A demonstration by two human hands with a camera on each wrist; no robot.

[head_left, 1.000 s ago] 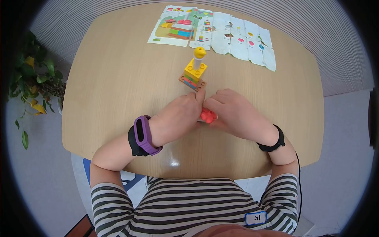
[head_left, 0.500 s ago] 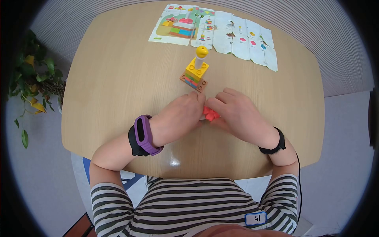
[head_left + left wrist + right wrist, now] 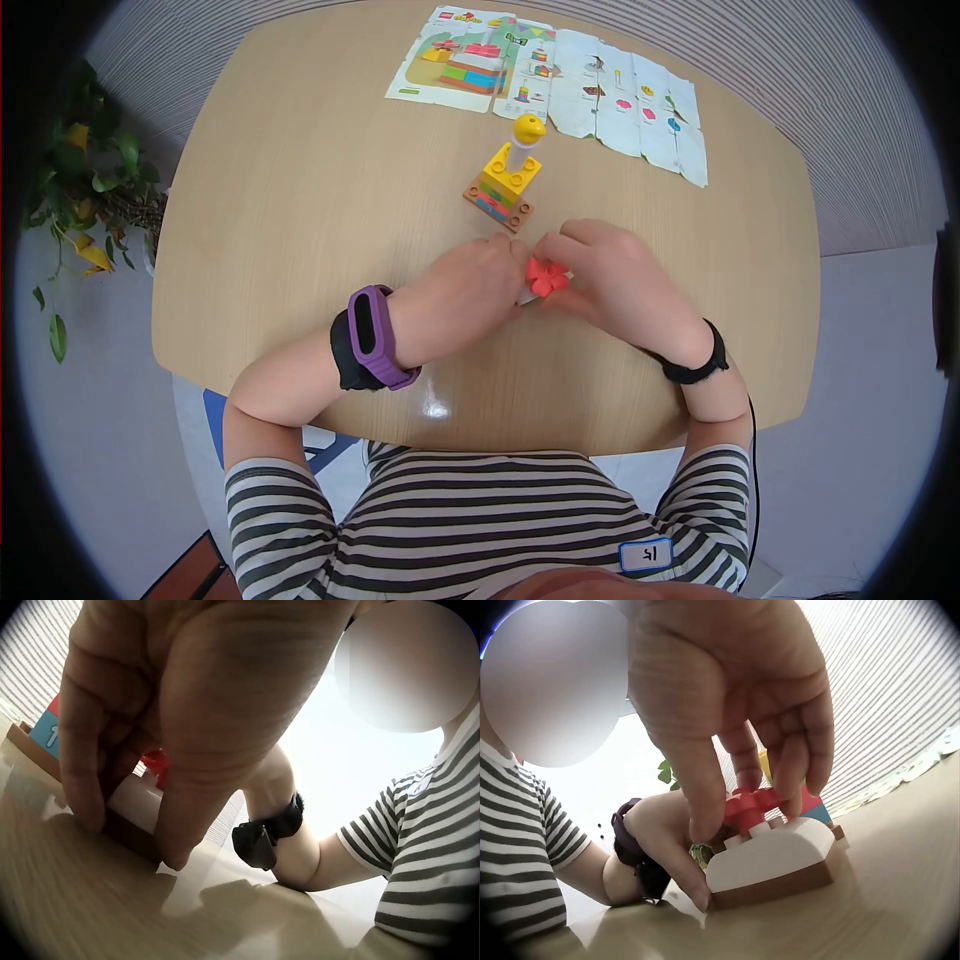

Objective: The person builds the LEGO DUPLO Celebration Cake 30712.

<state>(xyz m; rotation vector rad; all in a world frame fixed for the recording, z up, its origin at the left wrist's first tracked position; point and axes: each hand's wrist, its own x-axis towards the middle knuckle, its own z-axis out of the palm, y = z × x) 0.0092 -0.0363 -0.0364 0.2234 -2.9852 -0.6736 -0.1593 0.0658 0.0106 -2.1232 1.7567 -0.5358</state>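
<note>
In the right wrist view a white rounded brick (image 3: 772,859) lies on a brown brick (image 3: 772,891) at table level. The right hand (image 3: 742,682) pinches a red flower piece (image 3: 754,804) at the white brick's studs; whether it is pressed on fully I cannot tell. The left hand (image 3: 202,690) grips the ends of the white and brown bricks between thumb and fingers. From above, the flower (image 3: 547,278) shows between the left hand (image 3: 462,298) and the right hand (image 3: 622,290), while the bricks are mostly hidden.
Beyond the hands stands a tower of yellow and coloured bricks (image 3: 511,175) on a brown base plate, with a white post and yellow top piece (image 3: 529,128). A creased instruction sheet (image 3: 575,75) lies at the table's far edge. A plant (image 3: 95,190) is at the left.
Both hands and the flower have shifted slightly to the right, and more of the flower shows from above. The tower and sheet also appear a little farther right in the view.
</note>
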